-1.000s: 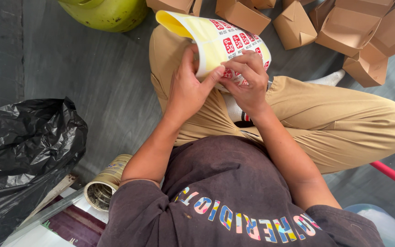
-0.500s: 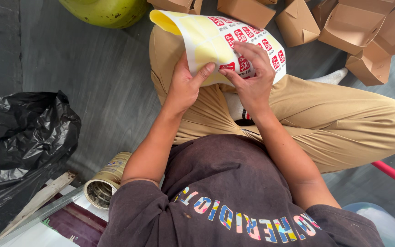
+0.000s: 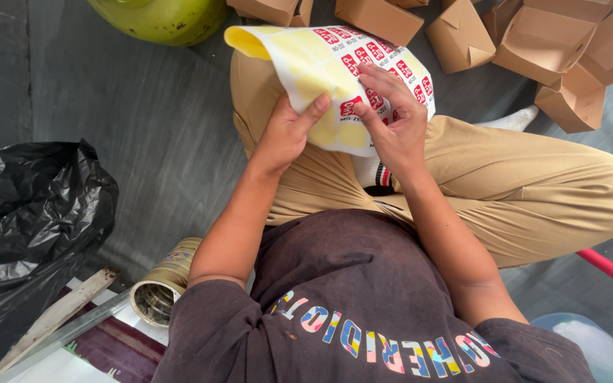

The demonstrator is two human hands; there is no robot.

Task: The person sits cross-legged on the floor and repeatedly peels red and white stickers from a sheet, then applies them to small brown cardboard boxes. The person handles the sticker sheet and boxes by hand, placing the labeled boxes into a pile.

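Left hand [image 3: 285,135] pinched floppy yellow paper sticker sheet [image 3: 321,78] at its lower edge; right hand [image 3: 391,128] fingertips peeled a red-white sticker [image 3: 350,108]. Light, creases easily.

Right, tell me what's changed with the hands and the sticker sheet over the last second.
The sticker sheet has uncurled from a tight roll and lies flatter, more of its yellow backing showing. The left hand keeps its grip on the lower edge, thumb now stretched across the backing. The right hand has its fingertips at one red sticker. The cardboard boxes and black bag have not moved.
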